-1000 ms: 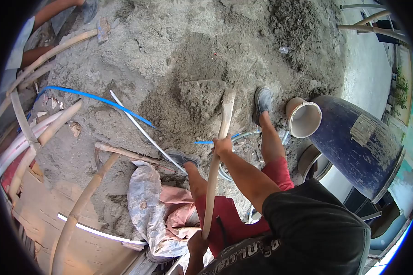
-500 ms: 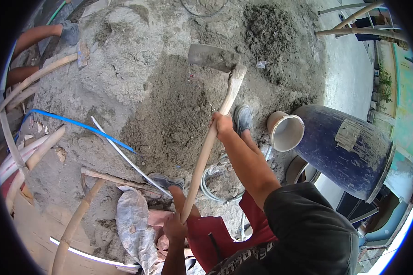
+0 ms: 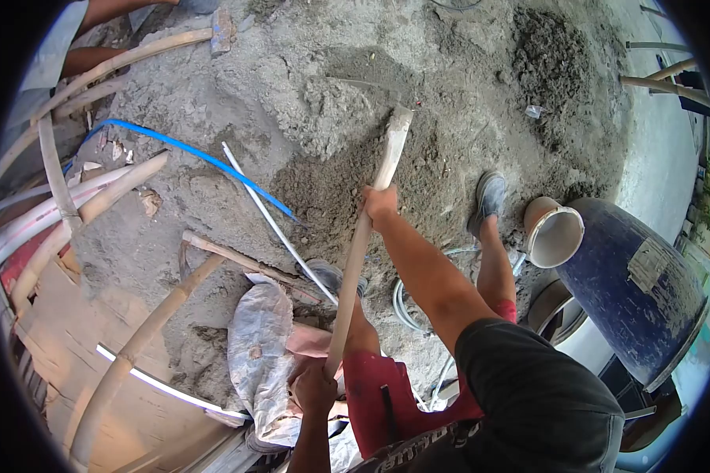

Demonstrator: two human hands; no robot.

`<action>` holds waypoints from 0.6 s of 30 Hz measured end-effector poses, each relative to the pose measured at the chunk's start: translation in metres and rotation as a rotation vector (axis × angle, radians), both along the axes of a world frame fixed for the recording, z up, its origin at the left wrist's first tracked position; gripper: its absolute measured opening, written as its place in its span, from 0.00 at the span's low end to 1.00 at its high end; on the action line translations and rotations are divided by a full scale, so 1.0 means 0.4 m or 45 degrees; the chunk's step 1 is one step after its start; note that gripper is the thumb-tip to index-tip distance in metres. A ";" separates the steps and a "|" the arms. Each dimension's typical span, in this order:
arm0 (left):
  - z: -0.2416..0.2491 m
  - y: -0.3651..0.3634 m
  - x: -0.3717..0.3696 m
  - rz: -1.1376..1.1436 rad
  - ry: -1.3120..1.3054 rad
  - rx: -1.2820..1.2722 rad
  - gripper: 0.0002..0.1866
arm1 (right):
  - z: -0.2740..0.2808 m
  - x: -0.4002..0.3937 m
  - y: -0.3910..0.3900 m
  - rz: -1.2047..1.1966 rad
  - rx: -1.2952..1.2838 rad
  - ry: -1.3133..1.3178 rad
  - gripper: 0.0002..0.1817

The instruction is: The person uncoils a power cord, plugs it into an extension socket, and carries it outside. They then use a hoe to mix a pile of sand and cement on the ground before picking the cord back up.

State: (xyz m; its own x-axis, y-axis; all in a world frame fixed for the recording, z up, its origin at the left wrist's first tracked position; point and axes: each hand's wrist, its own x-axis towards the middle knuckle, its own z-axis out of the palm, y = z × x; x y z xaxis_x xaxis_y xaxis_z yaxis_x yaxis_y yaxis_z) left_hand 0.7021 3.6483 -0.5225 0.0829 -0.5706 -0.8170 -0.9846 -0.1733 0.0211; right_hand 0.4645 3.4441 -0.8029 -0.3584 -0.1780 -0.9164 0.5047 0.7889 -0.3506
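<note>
The right hand (image 3: 380, 201) is clenched around the upper part of a long wooden hoe handle (image 3: 361, 236), and the left hand (image 3: 315, 388) grips its near end, low by the red shorts (image 3: 375, 394). The hoe's blade is sunk out of sight in the mound of grey mortar mix (image 3: 331, 118), at the point where the handle meets the pile. Judging by how the heap lies, the mixing is only part done: the sand close to the blade looks darker and damper, while the outer spread is paler and drier (a separate dark clump (image 3: 556, 55) sits well apart toward the far right), so a good deal of turning seems left. A blue pipe (image 3: 189, 154) and a white pipe (image 3: 272, 221) lie across the ground beside the pile, a crumpled sack (image 3: 256, 355) rests near the left foot, and a dark blue barrel (image 3: 635, 284) stands at the right with a pale bucket (image 3: 554, 232) touching it. Another person's legs and a second tool show at the upper left.
</note>
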 end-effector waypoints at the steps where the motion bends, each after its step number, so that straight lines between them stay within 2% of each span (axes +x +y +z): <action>1: 0.028 0.044 0.001 0.000 0.060 -0.012 0.12 | 0.019 0.015 0.055 0.046 0.028 -0.019 0.24; 3: 0.070 0.166 0.021 0.146 -0.028 0.140 0.10 | 0.073 0.054 0.168 0.061 0.041 -0.053 0.23; 6: 0.134 0.333 0.090 0.139 -0.100 0.191 0.10 | 0.120 0.128 0.333 -0.069 0.021 -0.138 0.22; 10: 0.141 0.451 0.202 0.091 -0.053 0.122 0.09 | 0.231 0.163 0.412 -0.123 -0.039 -0.174 0.21; 13: 0.088 0.428 0.229 0.034 0.066 -0.068 0.09 | 0.274 0.124 0.345 -0.221 -0.213 -0.174 0.18; 14: 0.060 0.366 0.209 0.039 0.070 -0.144 0.10 | 0.268 0.097 0.305 -0.258 -0.298 -0.181 0.17; 15: -0.002 0.329 0.211 0.007 0.149 -0.285 0.09 | 0.251 0.064 0.251 -0.252 -0.378 -0.170 0.17; 16: -0.012 0.201 0.165 0.010 0.139 -0.193 0.06 | 0.261 0.029 0.159 -0.297 -0.470 -0.123 0.18; 17: -0.072 0.115 0.140 -0.008 0.203 -0.415 0.06 | 0.243 -0.005 0.070 -0.317 -0.527 -0.075 0.17; 18: -0.110 0.029 0.113 -0.037 0.145 -0.369 0.06 | 0.222 -0.043 -0.023 -0.305 -0.605 -0.080 0.17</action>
State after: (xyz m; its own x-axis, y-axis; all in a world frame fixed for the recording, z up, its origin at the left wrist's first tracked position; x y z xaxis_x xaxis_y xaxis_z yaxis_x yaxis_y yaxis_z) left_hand 0.7473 3.6600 -0.5663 -0.0196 -0.7819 -0.6231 -0.9776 -0.1157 0.1759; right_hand 0.4473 3.4348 -0.7143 -0.3871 -0.4985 -0.7757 0.6824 0.4108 -0.6046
